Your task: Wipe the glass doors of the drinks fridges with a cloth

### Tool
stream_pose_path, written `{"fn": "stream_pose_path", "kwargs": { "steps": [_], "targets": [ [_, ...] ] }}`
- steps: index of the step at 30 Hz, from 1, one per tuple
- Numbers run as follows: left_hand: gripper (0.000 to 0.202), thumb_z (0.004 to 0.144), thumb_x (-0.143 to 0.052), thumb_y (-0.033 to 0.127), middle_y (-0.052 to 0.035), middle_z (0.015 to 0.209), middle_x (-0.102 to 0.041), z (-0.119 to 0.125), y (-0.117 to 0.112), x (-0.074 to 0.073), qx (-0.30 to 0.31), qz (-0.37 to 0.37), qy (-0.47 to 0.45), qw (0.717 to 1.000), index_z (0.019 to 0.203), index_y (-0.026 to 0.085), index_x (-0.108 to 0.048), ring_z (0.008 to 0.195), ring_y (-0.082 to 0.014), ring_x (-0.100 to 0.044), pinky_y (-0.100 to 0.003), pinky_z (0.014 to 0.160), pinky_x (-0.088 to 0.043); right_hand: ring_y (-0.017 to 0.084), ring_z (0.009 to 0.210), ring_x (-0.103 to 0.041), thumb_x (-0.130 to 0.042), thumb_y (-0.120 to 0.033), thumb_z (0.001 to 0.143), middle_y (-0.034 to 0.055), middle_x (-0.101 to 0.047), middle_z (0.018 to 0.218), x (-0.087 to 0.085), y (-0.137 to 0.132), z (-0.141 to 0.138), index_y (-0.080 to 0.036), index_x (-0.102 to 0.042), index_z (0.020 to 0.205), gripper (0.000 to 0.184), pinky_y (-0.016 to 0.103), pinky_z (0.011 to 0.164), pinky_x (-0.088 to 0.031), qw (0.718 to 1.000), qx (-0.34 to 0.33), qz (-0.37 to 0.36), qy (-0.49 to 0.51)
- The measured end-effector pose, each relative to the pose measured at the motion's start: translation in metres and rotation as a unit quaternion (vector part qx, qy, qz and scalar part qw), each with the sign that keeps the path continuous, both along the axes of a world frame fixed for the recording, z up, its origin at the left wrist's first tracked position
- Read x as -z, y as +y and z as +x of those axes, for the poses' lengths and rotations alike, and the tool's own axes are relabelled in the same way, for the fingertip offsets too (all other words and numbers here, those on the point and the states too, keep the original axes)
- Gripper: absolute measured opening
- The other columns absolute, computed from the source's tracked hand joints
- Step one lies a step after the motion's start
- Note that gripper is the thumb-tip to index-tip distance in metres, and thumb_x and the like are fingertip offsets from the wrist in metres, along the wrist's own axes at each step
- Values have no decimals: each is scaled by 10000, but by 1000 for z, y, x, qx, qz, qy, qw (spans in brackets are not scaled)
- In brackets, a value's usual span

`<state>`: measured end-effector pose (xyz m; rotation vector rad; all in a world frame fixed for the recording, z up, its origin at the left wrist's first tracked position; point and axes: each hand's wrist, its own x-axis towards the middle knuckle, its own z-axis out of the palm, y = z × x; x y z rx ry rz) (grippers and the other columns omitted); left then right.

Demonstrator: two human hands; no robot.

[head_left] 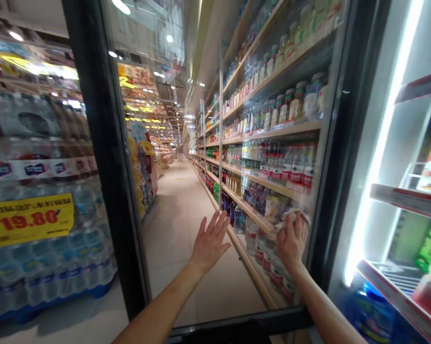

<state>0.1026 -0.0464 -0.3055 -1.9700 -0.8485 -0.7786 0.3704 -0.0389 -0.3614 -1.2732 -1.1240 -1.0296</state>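
Observation:
An open glass cooler door with a black frame stands in front of me. My left hand lies flat against the glass low on the pane, fingers spread and empty. My right hand presses a crumpled light cloth against the glass near the door's right edge, fingers closed over it. Shelves of bottled drinks and a long aisle show through the pane.
To the left, stacked packs of water bottles carry a yellow price sign. At right the lit cooler interior holds white shelves with drinks. The tiled aisle floor runs ahead between shelving.

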Motion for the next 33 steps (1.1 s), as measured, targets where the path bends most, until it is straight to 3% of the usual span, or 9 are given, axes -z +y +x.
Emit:
{"fn": "stream_pose_path", "kwargs": {
  "steps": [4, 8, 11, 15, 17, 19, 23, 28, 33],
  "targets": [
    [696, 802, -527, 551, -124, 1406, -418, -13, 2, -20, -25, 22, -50, 998, 1370, 171, -390, 1368, -254, -266, -471, 1127, -127, 338, 1354, -226, -337, -241, 887, 203, -276, 1453, -57, 13, -5, -141, -269, 1430, 555, 568, 1027, -283, 993, 9, 63, 101],
    [743, 798, -500, 590, -153, 1411, -403, -24, 1, -42, -51, 37, -81, 995, 1378, 143, -371, 1375, -280, -239, -501, 1106, -161, 276, 1341, -269, -409, -236, 861, 124, -374, 1420, -89, 13, -59, -220, -261, 1432, 590, 516, 1057, -275, 988, -61, 9, -141],
    [710, 813, -489, 572, -141, 1409, -412, -33, 1, -49, -56, 41, -78, 994, 1375, 154, -375, 1375, -272, -243, -495, 1106, -168, 231, 1314, -319, -425, -215, 853, 77, -430, 1387, -108, 14, -54, -274, -285, 1417, 584, 476, 1069, -278, 967, -75, -2, -242],
    [699, 825, -467, 570, -153, 1406, -414, -45, 3, -53, -59, 62, -98, 991, 1372, 145, -377, 1367, -277, -262, -502, 1105, -163, 316, 1345, -238, -358, -249, 873, 155, -304, 1452, -152, 23, -26, -186, -267, 1431, 569, 584, 1028, -264, 996, -12, 79, 25],
    [696, 831, -463, 560, -157, 1405, -414, -47, 3, -55, -60, 68, -96, 991, 1376, 138, -367, 1366, -280, -263, -509, 1103, -160, 327, 1358, -202, -355, -262, 871, 168, -276, 1464, -164, 24, -39, -157, -277, 1427, 571, 598, 1033, -240, 995, -20, 79, 53],
    [675, 841, -462, 537, -153, 1408, -411, -49, 2, -57, -61, 69, -87, 992, 1375, 136, -364, 1364, -278, -268, -510, 1105, -153, 291, 1359, -214, -388, -253, 860, 139, -330, 1445, -161, 23, -67, -177, -323, 1408, 557, 556, 1064, -224, 993, -59, 48, -86],
    [658, 843, -459, 534, -137, 1408, -415, -61, 2, -66, -56, 83, -87, 991, 1360, 133, -383, 1364, -259, -273, -485, 1115, -142, 202, 1326, -288, -433, -220, 842, 43, -456, 1375, -160, 20, -109, -245, -449, 1321, 479, 448, 1115, -189, 913, -121, -11, -389],
    [667, 847, -469, 496, -160, 1416, -395, -84, 0, -76, -93, 91, -115, 985, 1375, 104, -354, 1362, -278, -272, -500, 1092, -204, 264, 1359, -217, -369, -249, 874, 131, -357, 1432, -213, 25, -117, -157, -406, 1354, 490, 518, 1082, -202, 987, -69, 57, -132],
    [671, 839, -485, 503, -143, 1411, -407, -103, -5, -81, -81, 105, -93, 987, 1370, 113, -361, 1358, -261, -285, -469, 1114, -174, 202, 1340, -263, -384, -253, 873, 54, -410, 1411, -246, 26, -156, -209, -462, 1313, 449, 442, 1120, -167, 908, -116, 15, -403]
  ]
}}
